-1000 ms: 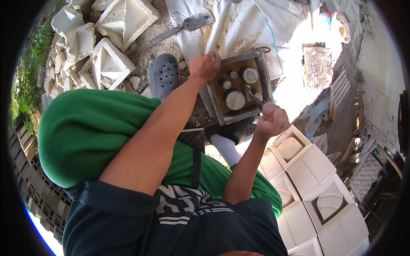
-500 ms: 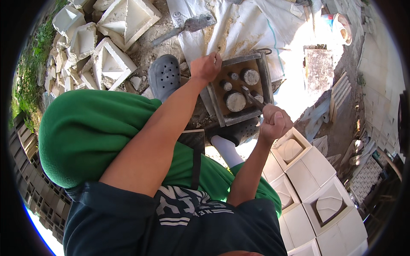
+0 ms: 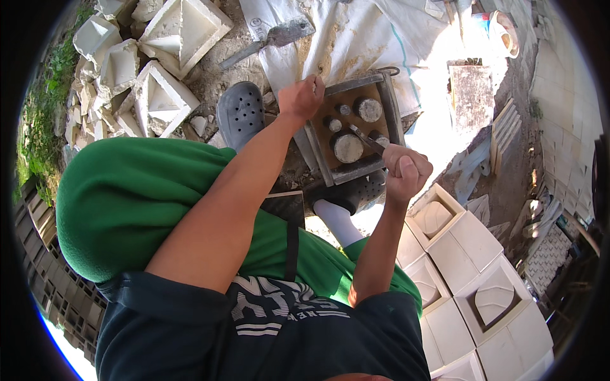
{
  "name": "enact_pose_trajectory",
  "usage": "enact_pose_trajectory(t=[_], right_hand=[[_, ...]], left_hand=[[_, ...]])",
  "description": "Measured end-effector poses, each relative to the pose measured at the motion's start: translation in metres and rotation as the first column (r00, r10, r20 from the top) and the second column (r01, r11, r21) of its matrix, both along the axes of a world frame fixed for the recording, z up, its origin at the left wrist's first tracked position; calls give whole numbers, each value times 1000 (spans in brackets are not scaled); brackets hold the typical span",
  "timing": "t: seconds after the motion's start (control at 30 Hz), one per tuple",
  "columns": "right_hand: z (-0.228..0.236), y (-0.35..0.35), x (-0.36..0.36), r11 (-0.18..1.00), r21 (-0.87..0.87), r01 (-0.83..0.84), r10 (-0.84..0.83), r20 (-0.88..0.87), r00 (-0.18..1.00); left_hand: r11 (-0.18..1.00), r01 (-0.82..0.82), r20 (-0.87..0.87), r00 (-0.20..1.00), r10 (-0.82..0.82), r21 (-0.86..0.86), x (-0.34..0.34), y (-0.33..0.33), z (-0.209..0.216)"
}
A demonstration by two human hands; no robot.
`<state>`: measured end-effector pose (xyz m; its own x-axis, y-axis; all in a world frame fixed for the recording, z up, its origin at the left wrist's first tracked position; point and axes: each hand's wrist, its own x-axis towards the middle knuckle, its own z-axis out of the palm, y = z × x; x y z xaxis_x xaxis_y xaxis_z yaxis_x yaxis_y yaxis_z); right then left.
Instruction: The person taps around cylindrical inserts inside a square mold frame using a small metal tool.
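A square metal-framed mould (image 3: 387, 108) with a brown base and several grey round plugs lies on the ground ahead of me. My left hand (image 3: 300, 96) grips the mould's near-left corner. My right hand (image 3: 406, 170) is closed around a thin metal tool (image 3: 365, 138) whose blade reaches into the mould beside the largest round plug (image 3: 347, 147). My green-clad knee (image 3: 127, 203) fills the left of the view.
White cast blocks (image 3: 470, 254) are stacked at my right; more hollow white casts (image 3: 159, 95) are heaped at the upper left. A trowel (image 3: 273, 39) lies on a white sack (image 3: 356, 38). Grey clogs (image 3: 240, 114) sit beside the mould, a bucket (image 3: 502, 32) at top right.
My right hand has moved a little up toward the mould, bringing the tool's blade further in among the plugs. My left hand stays on the frame corner.
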<state>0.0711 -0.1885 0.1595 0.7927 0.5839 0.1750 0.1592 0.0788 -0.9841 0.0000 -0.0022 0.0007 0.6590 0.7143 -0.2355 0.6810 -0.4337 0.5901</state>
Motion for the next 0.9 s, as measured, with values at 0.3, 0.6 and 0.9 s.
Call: enact_pose_trajectory(t=[0.3,0.6,0.9], right_hand=[[-12,26,-21,896,-89,434,-442,-104,891],[1,14,-24,910,66,409,-402,-104,910],[-2,12,-16,900,42,435,-427,-119,896]], left_hand=[[999,5,17,1000,-6,50,-1,3,-3],[1000,7,-3,1000,-7,-17,-2,3,0],[1000,-17,21,1000,16,26,-2,4,-1]])
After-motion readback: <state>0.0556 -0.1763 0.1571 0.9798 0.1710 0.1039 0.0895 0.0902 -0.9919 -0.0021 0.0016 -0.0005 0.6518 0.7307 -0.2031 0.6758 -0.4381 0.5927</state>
